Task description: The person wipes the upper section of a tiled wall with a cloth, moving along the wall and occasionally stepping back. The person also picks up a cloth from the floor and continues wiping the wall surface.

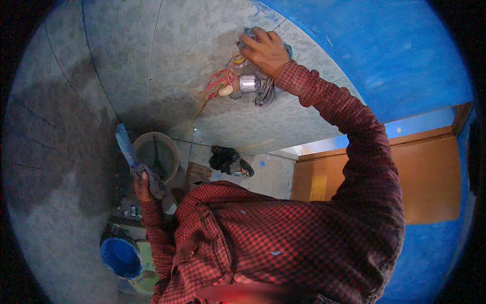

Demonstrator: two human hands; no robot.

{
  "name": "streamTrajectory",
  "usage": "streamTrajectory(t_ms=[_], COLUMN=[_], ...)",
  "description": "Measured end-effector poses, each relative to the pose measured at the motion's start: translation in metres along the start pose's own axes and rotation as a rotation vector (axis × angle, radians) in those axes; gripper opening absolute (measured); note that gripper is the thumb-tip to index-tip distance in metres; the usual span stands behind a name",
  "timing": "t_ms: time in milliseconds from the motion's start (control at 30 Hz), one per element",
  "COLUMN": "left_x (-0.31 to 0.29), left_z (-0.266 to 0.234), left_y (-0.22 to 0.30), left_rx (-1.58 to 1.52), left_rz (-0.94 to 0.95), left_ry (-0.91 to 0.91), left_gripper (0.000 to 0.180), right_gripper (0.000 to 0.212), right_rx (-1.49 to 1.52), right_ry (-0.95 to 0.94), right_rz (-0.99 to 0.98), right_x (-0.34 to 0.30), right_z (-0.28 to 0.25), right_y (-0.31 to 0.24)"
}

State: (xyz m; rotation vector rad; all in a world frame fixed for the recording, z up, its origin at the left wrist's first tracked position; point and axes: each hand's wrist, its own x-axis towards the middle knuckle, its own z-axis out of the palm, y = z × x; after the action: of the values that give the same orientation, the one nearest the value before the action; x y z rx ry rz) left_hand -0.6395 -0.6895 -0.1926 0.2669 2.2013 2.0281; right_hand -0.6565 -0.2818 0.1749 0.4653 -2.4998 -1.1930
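Wrapped in my left hand (143, 186) is a long flat tool like a paint scraper, its blue-smeared blade (124, 144) pointing up toward the tiled wall. A grey rag (151, 181) bunches around its lower end, hiding the handle. My right hand (267, 53) is raised high with curled fingers gripping a dark patterned rag (265, 92) against the grey tiles. Part of this cloth hangs below the wrist. Just left of it is a cluster with a clear container bearing a silvery band (249, 83) and red strings (217, 83); its exact kind is unclear.
A pale round bucket (175, 164) with a stick inside stands beyond my left hand. A blue-lined bucket (121, 257) sits at lower left, near a green container (147, 280). Dark bundled stuff (225, 158) lies on the floor. At right are a brown wooden panel (385, 175) and blue wall (395, 55).
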Motion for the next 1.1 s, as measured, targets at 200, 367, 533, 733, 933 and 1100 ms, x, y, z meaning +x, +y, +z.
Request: streamTrajectory(t_ms=[200, 367, 533, 733, 933, 1100], left_x=[0.012, 0.005, 0.008, -0.002, 0.017, 0.03], left_z=[0.012, 0.044, 0.063, 0.044, 0.031, 0.049], left_y=[0.05, 0.107, 0.082, 0.076, 0.064, 0.078], left_rx=[-0.368, -0.486, -0.404, -0.248, -0.487, -0.261], left_rz=[-0.392, -0.629, -0.648, -0.432, -0.689, -0.27], left_ry=[-0.071, 0.061, -0.036, 0.034, 0.11, -0.124], left_gripper=[0.064, 0.064, 0.066, 0.066, 0.062, 0.054], right_gripper=[0.034, 0.035, 0.032, 0.028, 0.029, 0.029], right_rx=[-0.074, -0.004, 0.025, 0.046, 0.033, 0.004], right_ry=[0.077, 0.043, -0.004, -0.015, -0.108, 0.038], right_rz=[0.113, 0.233, 0.264, 0.257, 0.193, 0.186], right_x=[0.02, 0.011, 0.005, -0.009, 0.011, 0.001], right_z=[-0.003, -0.003, 0.003, 0.006, -0.005, 0.005], right_y=[-0.005, -0.011, -0.015, -0.009, -0.01, -0.012])
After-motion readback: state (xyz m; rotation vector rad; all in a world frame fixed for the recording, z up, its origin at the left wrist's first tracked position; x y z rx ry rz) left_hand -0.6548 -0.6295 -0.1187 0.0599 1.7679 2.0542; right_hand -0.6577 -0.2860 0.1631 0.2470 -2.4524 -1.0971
